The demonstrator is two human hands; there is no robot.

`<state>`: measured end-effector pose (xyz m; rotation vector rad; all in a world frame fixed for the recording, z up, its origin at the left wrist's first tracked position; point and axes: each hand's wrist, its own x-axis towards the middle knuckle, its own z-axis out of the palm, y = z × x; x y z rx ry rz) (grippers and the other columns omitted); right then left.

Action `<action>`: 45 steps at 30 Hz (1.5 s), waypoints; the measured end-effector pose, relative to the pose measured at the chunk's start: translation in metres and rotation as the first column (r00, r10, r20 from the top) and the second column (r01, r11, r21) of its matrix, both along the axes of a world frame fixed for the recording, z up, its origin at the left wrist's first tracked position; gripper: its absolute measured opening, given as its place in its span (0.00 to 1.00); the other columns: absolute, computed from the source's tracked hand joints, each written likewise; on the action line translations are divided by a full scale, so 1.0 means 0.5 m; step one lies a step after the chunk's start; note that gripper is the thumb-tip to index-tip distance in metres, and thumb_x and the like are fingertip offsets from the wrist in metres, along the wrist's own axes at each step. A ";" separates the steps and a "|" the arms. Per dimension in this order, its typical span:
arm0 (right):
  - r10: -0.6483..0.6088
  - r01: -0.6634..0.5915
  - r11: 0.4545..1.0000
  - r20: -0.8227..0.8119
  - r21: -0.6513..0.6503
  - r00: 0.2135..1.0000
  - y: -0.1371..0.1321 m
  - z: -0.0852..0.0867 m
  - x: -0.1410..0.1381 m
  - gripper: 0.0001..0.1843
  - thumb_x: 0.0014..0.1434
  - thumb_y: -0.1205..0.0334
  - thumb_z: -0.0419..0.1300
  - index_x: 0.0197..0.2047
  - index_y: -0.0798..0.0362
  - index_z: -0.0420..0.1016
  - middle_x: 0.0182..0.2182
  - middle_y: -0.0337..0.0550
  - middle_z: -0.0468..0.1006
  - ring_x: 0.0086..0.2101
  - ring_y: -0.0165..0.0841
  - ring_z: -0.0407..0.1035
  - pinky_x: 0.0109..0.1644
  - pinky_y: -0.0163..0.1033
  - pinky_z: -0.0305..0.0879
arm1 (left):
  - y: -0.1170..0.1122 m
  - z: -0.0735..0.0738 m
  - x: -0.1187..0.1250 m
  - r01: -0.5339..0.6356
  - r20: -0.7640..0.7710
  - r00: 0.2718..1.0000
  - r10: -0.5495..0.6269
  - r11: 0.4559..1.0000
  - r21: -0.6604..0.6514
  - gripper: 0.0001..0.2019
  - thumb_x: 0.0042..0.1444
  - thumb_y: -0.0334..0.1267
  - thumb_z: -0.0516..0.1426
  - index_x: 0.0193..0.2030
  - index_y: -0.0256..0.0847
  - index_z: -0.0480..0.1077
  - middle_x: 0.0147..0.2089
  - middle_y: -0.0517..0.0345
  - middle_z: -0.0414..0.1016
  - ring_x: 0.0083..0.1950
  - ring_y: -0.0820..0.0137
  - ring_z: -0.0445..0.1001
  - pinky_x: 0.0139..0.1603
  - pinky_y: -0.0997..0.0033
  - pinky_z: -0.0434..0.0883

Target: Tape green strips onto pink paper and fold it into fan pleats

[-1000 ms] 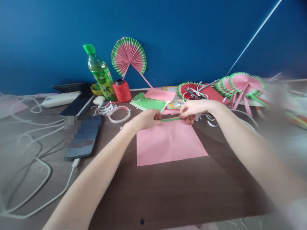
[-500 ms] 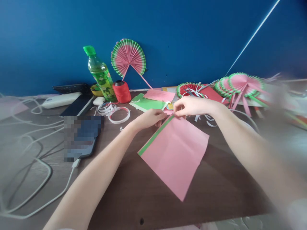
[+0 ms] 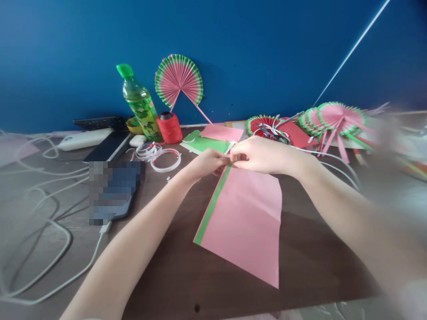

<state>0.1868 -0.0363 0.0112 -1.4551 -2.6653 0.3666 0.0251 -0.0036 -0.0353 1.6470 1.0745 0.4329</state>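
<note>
A pink sheet of paper (image 3: pixel 248 222) with a green strip (image 3: pixel 213 204) along its left edge hangs toward me over the brown table. My left hand (image 3: pixel 213 162) pinches the sheet's far left corner, fingers closed. Right beside it, my right hand (image 3: pixel 255 153) is closed on the far edge, thumb and fingers pressed together. The two hands nearly touch, and their fingers partly hide the edge they hold. Just beyond them lie a pleated pink paper (image 3: pixel 222 132) and green sheets (image 3: pixel 203 143).
A round pink-and-green paper fan (image 3: pixel 179 80) leans on the blue wall. Behind the hands are a green bottle (image 3: pixel 142 104), a red thread spool (image 3: pixel 169 128), tape rings (image 3: pixel 166 160), scissors (image 3: pixel 271 132) and more folded fans (image 3: pixel 340 116). A phone (image 3: pixel 116 191) with a white cable lies left.
The pink sheet has turned, its near corner swinging right and toward me. My right hand has moved slightly left, closer to my left hand. The left hand has shifted little.
</note>
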 end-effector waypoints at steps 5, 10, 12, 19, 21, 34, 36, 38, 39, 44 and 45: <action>0.042 -0.044 0.999 0.072 0.029 0.997 -0.010 0.004 -0.012 0.08 0.52 0.67 0.51 0.26 0.54 0.69 0.27 0.40 0.72 0.27 0.29 0.62 0.30 0.35 0.49 | 0.003 -0.008 -0.001 -0.006 0.004 1.000 0.006 0.999 -0.031 0.13 0.51 0.32 0.54 0.17 0.36 0.63 0.18 0.65 0.63 0.22 0.79 0.66 0.30 0.76 0.67; 0.072 -0.076 0.997 0.094 0.031 0.993 -0.018 0.006 -0.019 0.08 0.53 0.67 0.51 0.28 0.53 0.71 0.27 0.40 0.73 0.27 0.29 0.63 0.31 0.35 0.49 | 0.003 -0.009 -0.003 -0.024 -0.021 1.000 0.023 0.999 -0.044 0.11 0.51 0.30 0.53 0.19 0.35 0.65 0.19 0.63 0.66 0.24 0.79 0.67 0.30 0.77 0.68; 0.078 -0.082 0.996 0.095 0.040 0.992 -0.022 0.007 -0.021 0.08 0.53 0.67 0.51 0.27 0.53 0.71 0.27 0.40 0.73 0.28 0.30 0.63 0.31 0.35 0.49 | 0.003 -0.009 -0.003 -0.021 -0.030 0.999 0.019 0.998 -0.059 0.11 0.51 0.31 0.53 0.18 0.35 0.65 0.19 0.63 0.66 0.24 0.78 0.68 0.29 0.78 0.68; 0.093 -0.097 0.995 0.089 0.040 0.992 -0.031 0.007 -0.023 0.08 0.52 0.68 0.51 0.26 0.53 0.70 0.25 0.39 0.73 0.27 0.29 0.63 0.30 0.35 0.49 | 0.009 -0.014 0.001 -0.030 -0.089 0.996 0.023 0.996 -0.088 0.05 0.48 0.29 0.55 0.23 0.35 0.69 0.21 0.62 0.70 0.25 0.78 0.69 0.31 0.79 0.69; 0.108 -0.111 0.993 0.067 0.030 0.992 -0.034 0.008 -0.023 0.08 0.52 0.68 0.51 0.26 0.53 0.70 0.25 0.38 0.72 0.26 0.28 0.63 0.30 0.35 0.49 | 0.012 -0.016 0.002 -0.041 -0.114 0.993 0.030 0.995 -0.096 0.04 0.47 0.28 0.55 0.23 0.35 0.70 0.22 0.62 0.71 0.26 0.78 0.70 0.31 0.80 0.69; 0.170 -0.170 0.984 -0.007 -0.057 0.985 -0.042 0.016 -0.024 0.09 0.53 0.67 0.53 0.25 0.53 0.72 0.22 0.37 0.71 0.24 0.26 0.60 0.30 0.35 0.48 | 0.008 -0.011 -0.001 -0.035 -0.102 0.994 0.027 0.997 -0.074 0.07 0.48 0.30 0.54 0.22 0.34 0.70 0.20 0.61 0.70 0.26 0.75 0.71 0.31 0.78 0.69; 0.176 -0.178 0.981 -0.036 -0.071 0.984 -0.040 0.014 -0.020 0.09 0.53 0.66 0.54 0.25 0.53 0.73 0.22 0.37 0.72 0.24 0.26 0.60 0.31 0.36 0.49 | 0.008 -0.011 -0.002 -0.034 -0.103 0.994 0.027 0.997 -0.066 0.07 0.47 0.30 0.55 0.21 0.34 0.70 0.20 0.60 0.71 0.27 0.73 0.72 0.31 0.77 0.70; 0.181 -0.185 0.979 -0.056 -0.089 0.982 -0.039 0.013 -0.016 0.08 0.53 0.66 0.54 0.26 0.53 0.74 0.23 0.37 0.72 0.24 0.27 0.60 0.31 0.36 0.49 | 0.009 -0.012 -0.003 -0.039 -0.102 0.994 0.033 0.998 -0.053 0.07 0.47 0.29 0.54 0.21 0.34 0.69 0.20 0.59 0.71 0.27 0.73 0.72 0.31 0.76 0.70; 0.183 -0.187 0.978 -0.056 -0.096 0.982 -0.038 0.013 -0.014 0.08 0.53 0.66 0.54 0.26 0.52 0.74 0.23 0.37 0.72 0.24 0.27 0.61 0.31 0.36 0.49 | 0.009 -0.013 -0.003 -0.042 -0.104 0.994 0.037 0.998 -0.047 0.07 0.47 0.29 0.54 0.20 0.34 0.69 0.21 0.59 0.71 0.27 0.73 0.72 0.31 0.76 0.70; 0.150 -0.154 0.983 -0.041 -0.096 0.988 -0.037 0.017 -0.009 0.08 0.53 0.63 0.54 0.28 0.50 0.74 0.26 0.36 0.74 0.26 0.27 0.62 0.30 0.35 0.50 | 0.013 -0.020 -0.002 -0.043 -0.089 0.995 0.035 0.995 -0.090 0.08 0.50 0.30 0.53 0.26 0.35 0.72 0.23 0.58 0.74 0.27 0.73 0.73 0.33 0.75 0.70; 0.129 -0.132 0.987 -0.040 -0.087 0.991 -0.036 0.017 -0.008 0.08 0.53 0.62 0.54 0.28 0.50 0.74 0.27 0.37 0.74 0.26 0.28 0.63 0.30 0.35 0.50 | 0.013 -0.020 -0.002 -0.031 -0.064 0.998 0.024 0.993 -0.118 0.08 0.51 0.31 0.52 0.28 0.35 0.73 0.24 0.58 0.74 0.27 0.73 0.73 0.33 0.75 0.70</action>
